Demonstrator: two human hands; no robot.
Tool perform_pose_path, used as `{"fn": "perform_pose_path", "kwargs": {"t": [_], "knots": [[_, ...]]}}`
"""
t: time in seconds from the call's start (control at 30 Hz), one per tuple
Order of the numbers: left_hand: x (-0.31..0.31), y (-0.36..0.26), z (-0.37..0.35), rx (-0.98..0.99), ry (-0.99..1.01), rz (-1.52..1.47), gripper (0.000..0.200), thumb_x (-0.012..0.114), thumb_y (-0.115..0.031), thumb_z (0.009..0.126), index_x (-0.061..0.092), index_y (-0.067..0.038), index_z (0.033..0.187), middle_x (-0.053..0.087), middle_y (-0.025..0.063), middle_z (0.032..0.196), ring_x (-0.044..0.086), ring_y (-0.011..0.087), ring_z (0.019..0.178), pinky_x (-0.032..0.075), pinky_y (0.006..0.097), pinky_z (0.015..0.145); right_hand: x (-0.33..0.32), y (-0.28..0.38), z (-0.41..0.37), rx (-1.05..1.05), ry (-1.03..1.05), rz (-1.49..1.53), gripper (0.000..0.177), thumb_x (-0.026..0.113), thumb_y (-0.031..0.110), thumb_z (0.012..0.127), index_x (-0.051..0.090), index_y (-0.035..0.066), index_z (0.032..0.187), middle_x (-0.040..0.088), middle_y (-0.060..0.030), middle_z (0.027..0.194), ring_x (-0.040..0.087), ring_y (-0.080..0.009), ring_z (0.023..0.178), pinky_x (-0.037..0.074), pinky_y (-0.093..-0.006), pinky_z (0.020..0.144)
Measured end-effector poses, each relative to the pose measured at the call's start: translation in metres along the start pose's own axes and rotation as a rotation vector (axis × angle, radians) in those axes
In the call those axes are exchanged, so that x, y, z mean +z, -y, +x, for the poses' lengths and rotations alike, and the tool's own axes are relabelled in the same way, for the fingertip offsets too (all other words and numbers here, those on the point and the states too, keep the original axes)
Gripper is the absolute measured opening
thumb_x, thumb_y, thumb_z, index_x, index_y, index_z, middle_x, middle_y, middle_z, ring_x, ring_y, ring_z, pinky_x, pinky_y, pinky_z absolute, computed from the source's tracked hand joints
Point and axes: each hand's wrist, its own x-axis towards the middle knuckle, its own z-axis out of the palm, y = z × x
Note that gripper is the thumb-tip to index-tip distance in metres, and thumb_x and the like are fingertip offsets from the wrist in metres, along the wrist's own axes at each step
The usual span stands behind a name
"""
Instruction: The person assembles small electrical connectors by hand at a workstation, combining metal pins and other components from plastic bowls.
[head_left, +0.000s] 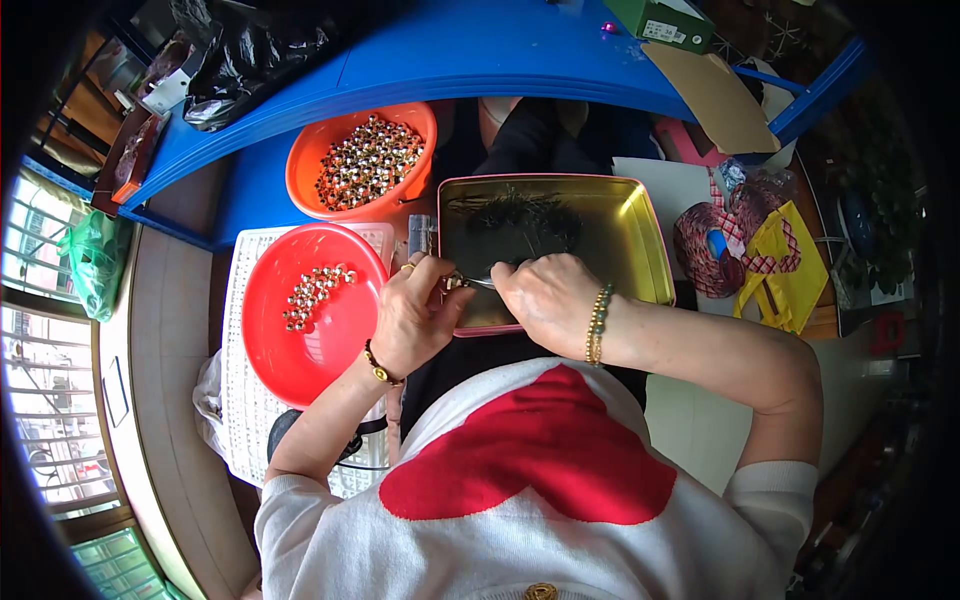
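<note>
My left hand (pixel 412 312) pinches a small shiny metal piece (pixel 455 281) at the left edge of a gold-coloured tin tray (pixel 640 240). Closed around a slim silvery tool is my right hand (pixel 556 302); the tip of the slim metal tool (pixel 483 283) meets the piece, and its kind is hidden by the fingers. A tangle of thin dark strands (pixel 525 218) lies in the tray. Beside my left hand, a red bowl (pixel 270 350) holds several shiny metal pieces (pixel 315 293). Farther off, an orange basin (pixel 305 165) contains a heap of similar pieces.
The red bowl stands on a white plastic basket (pixel 250 430). A blue table (pixel 480 50) spans the far side, with a black plastic bag (pixel 250 60) and cardboard (pixel 710 95). On the right lie red-and-white cord rolls (pixel 700 245) and a yellow bag (pixel 795 265).
</note>
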Motion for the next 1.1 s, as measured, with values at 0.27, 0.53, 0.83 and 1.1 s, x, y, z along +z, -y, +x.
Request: {"fn": "perform_pose_path", "kwargs": {"t": [0.27, 0.53, 0.83, 1.1], "knots": [[0.009, 0.005, -0.015, -0.250, -0.105, -0.711, 0.029, 0.061, -0.001, 0.085, 0.044, -0.001, 0.108, 0.056, 0.0017, 0.083, 0.054, 0.0059, 0.069, 0.044, 0.0190, 0.060, 0.015, -0.012, -0.003, 0.104, -0.298, 0.808, 0.014, 0.057, 0.011, 0.080, 0.054, -0.002, 0.084, 0.061, -0.0172, 0.067, 0.065, -0.0301, 0.067, 0.050, -0.0352, 0.057], [0.016, -0.006, -0.019, -0.171, -0.071, -0.660, 0.027, 0.065, -0.004, 0.083, 0.047, 0.001, 0.103, 0.058, 0.0051, 0.088, 0.059, 0.0087, 0.074, 0.049, 0.0215, 0.067, 0.040, 0.002, 0.007, -0.001, -0.576, 1.064, 0.010, 0.059, 0.010, 0.085, 0.057, 0.000, 0.087, 0.063, -0.0112, 0.068, 0.066, -0.0235, 0.065, 0.050, -0.0295, 0.055], [0.017, -0.011, -0.016, -0.563, 0.065, -1.019, 0.021, 0.054, -0.023, 0.092, 0.051, -0.003, 0.094, 0.059, 0.0053, 0.073, 0.056, 0.0096, 0.057, 0.044, 0.0201, 0.045, 0.044, -0.007, 0.001, -0.181, -0.708, 0.632, 0.012, 0.061, 0.010, 0.079, 0.056, 0.005, 0.088, 0.061, -0.0120, 0.072, 0.062, -0.0287, 0.066, 0.049, -0.0368, 0.057], [0.005, 0.007, -0.008, -0.885, 0.135, -1.424, 0.041, 0.031, -0.043, 0.097, 0.052, -0.009, 0.088, 0.059, 0.0051, 0.070, 0.050, 0.0121, 0.049, 0.036, 0.0212, 0.041, 0.048, -0.028, -0.027, -0.089, -0.239, 0.358, 0.031, 0.072, 0.022, 0.070, 0.056, 0.006, 0.092, 0.061, -0.0101, 0.081, 0.060, -0.0268, 0.079, 0.048, -0.0379, 0.071]]}}
